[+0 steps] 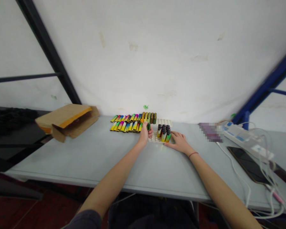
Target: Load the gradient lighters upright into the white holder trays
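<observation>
My left hand (145,133) is closed around a small shiny green tube (148,127), over the left part of a white tray with round holes (154,139). Several shiny tubes with black tops (164,133) stand upright in that tray. At its right edge rests my right hand (180,142), fingers stretched out and thumb along the front corner. Left of the tray lie two rows of multicoloured shiny tubes (124,126). Behind my left hand, a block of gold-topped tubes (149,117) stands upright. The hand covers part of the front row.
A second white holed tray (165,122) lies near the wall. An open brown paper bag (69,117) is at the left. On the right are a power strip (248,140), a black phone (249,165), a blurred purple item (211,132) and loose white cables (235,171).
</observation>
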A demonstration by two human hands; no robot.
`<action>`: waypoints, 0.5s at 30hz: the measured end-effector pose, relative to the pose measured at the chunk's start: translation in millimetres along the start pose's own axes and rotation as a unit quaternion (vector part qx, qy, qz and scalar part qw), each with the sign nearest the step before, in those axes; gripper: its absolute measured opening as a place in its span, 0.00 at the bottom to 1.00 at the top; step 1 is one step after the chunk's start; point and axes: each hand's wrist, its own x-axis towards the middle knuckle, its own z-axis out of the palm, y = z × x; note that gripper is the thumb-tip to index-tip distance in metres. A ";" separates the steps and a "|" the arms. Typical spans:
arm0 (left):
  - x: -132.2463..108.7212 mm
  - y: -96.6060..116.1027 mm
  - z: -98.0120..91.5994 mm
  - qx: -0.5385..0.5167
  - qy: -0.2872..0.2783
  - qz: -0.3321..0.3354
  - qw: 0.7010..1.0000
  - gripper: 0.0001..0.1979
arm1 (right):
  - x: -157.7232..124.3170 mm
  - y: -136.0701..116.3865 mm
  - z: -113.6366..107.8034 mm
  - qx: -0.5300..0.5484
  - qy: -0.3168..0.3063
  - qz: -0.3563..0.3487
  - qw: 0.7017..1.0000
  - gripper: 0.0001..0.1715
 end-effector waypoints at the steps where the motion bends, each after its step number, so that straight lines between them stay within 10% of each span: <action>1: 0.1 -0.5 -0.6 0.027 -0.017 0.016 0.999 0.23 | 0.0 0.0 0.1 0.000 0.000 -0.001 1.000 0.44; 4: -1.6 -0.8 -4.1 0.156 -0.073 0.126 0.977 0.17 | 0.1 0.5 1.0 -0.001 0.003 0.000 1.000 0.44; 9: -3.4 4.6 -11.9 0.369 -0.139 0.329 0.858 0.16 | 0.1 1.1 2.5 0.000 0.007 -0.001 1.000 0.44; 15: 3.5 1.0 -18.9 0.429 -0.199 0.315 0.823 0.16 | -0.1 1.4 3.0 0.000 0.015 -0.007 1.000 0.43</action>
